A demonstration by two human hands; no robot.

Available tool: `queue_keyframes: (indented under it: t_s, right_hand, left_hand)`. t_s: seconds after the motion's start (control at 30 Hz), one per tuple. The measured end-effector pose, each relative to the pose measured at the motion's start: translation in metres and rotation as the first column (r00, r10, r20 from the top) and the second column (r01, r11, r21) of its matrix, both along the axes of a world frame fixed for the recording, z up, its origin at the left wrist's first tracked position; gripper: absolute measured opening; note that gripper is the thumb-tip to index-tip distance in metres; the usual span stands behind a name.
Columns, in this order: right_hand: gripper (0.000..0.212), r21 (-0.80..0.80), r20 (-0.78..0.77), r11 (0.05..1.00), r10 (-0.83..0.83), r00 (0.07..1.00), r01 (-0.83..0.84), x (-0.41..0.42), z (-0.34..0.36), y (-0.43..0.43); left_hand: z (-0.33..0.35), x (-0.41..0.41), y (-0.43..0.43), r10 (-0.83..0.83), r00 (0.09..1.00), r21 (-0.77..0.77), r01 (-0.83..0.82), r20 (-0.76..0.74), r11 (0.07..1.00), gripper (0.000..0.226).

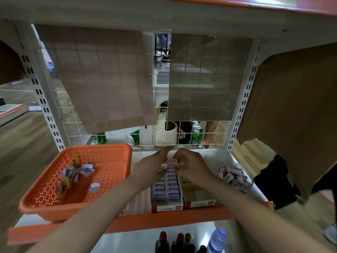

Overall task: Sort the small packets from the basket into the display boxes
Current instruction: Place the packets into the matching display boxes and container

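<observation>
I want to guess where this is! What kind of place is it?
Probably a shop, or a practice one: slotted metal shelving, red display boxes of small packets at the shelf edge, and green drink cans behind the wire grid.

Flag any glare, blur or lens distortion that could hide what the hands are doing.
Head view throughout: fisheye bows the shelf upright; glare sits on the upper shelf edge; left hand, right hand and its yellow packet are slightly soft, print unreadable.
</observation>
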State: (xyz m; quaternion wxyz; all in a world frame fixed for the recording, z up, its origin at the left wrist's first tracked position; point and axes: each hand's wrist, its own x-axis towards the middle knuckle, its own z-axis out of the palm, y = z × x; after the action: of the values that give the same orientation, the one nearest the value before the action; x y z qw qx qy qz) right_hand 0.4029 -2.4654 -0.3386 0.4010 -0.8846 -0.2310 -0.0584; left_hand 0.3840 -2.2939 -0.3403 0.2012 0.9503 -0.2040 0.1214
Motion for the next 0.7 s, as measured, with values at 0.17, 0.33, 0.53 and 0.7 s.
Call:
queue_keyframes:
  t_s: [0.17, 0.33, 0.53, 0.7]
  right_hand:
    - [0.019, 0.153, 0.050, 0.988, -0.028, 0.998, 0.020, -0.001, -0.001, -0.025]
    - [0.020, 0.056, 0.087, 0.976, -0.216, 0.973, 0.211, 0.009, 0.003, -0.083]
    - [0.022, -0.299, 0.097, 0.915, -0.254, 0.962, 0.272, 0.014, 0.003, -0.149]
    - [0.033, -0.446, 0.024, 0.854, -0.288, 0.957, 0.267, 0.017, -0.008, -0.167]
  left_hand:
    - [-0.001, 0.000, 0.007, 0.011, 1.000, 0.028, -0.010, -0.016, 1.000, 0.076]
    - [-0.007, 0.001, 0.018, 0.038, 0.998, 0.130, -0.032, -0.041, 0.991, 0.070]
    - [-0.016, 0.001, 0.024, 0.055, 0.998, 0.234, -0.045, -0.039, 0.971, 0.055]
    - [-0.017, 0.003, 0.021, 0.048, 0.998, 0.331, -0.032, -0.042, 0.943, 0.040]
